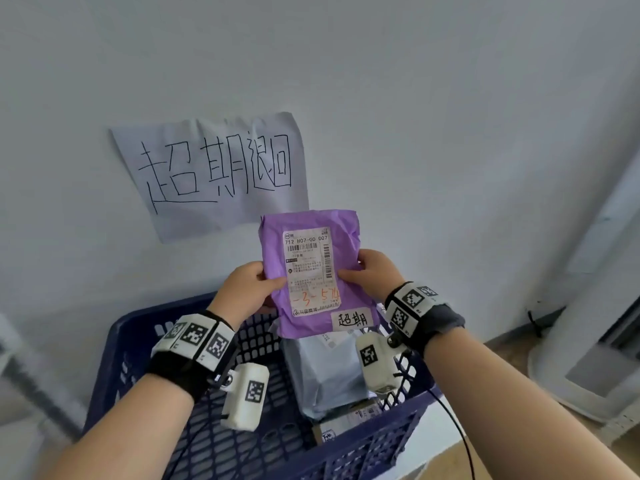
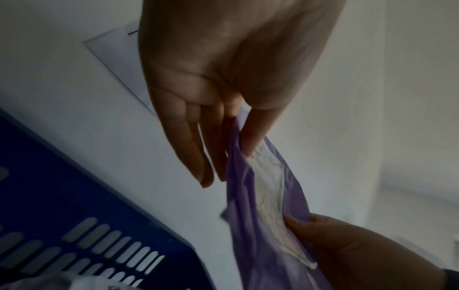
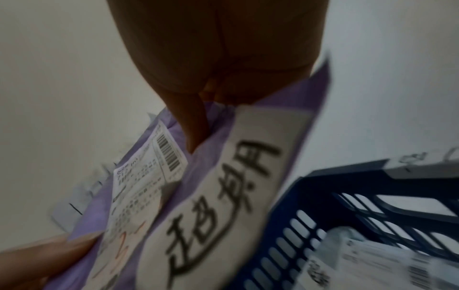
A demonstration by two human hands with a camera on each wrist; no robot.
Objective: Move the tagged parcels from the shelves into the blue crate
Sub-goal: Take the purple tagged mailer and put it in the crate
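Note:
A purple parcel [image 1: 311, 271] with a white shipping label and a handwritten white tag [image 1: 351, 319] hangs upright above the blue crate [image 1: 114, 358]. My left hand [image 1: 247, 289] pinches its left edge, thumb on the front. My right hand [image 1: 372, 271] pinches its right edge the same way. The left wrist view shows my left hand [image 2: 231, 137] with thumb in front of the purple parcel [image 2: 263, 225] and fingers behind it. In the right wrist view my right hand [image 3: 206, 117] holds the purple parcel [image 3: 198, 196], and its tag [image 3: 223, 196] fills the middle. The blue crate [image 3: 323, 206] lies below.
A grey parcel [image 1: 325, 375] and a small box [image 1: 349, 420] lie in the crate. A handwritten paper sign [image 1: 211, 174] is stuck on the white wall behind. A white object [image 1: 588, 358] stands on the floor at the right.

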